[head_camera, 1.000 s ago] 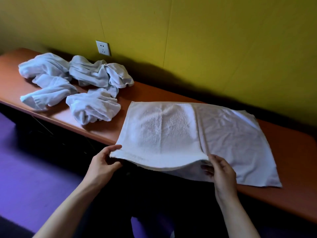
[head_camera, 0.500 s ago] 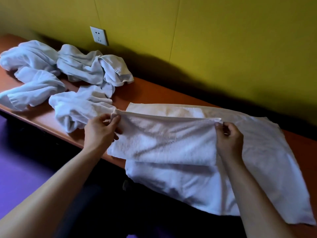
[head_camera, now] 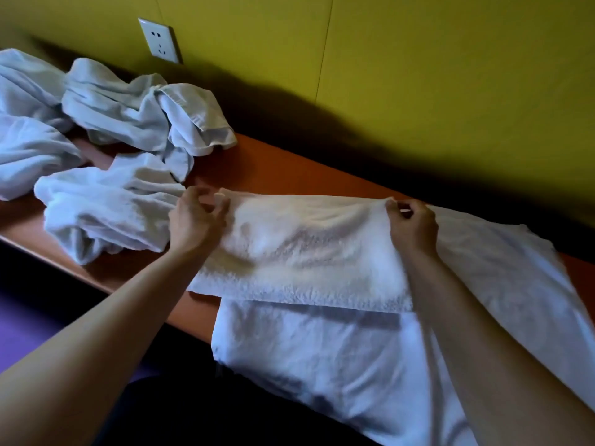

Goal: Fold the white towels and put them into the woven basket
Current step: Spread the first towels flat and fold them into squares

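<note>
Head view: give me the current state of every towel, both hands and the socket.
Flat towel: partly folded, near part hanging off the table.
Crumpled towels: unfolded, heaped at left.
Left hand: pinching the fold's left corner.
Right hand: pinching its right corner.
Wall socket: nothing plugged in.

- A long orange-brown wooden bench (head_camera: 289, 169) ran along the foot of the wall.
- A white towel (head_camera: 322, 252) lay spread on it, partly folded over on itself, with its near portion hanging off the front edge.
- A heap of crumpled white towels (head_camera: 122, 149) sat on the left part of the bench, just beside the spread towel's left end.
- Bare wood showed between the heap and the wall.
</note>
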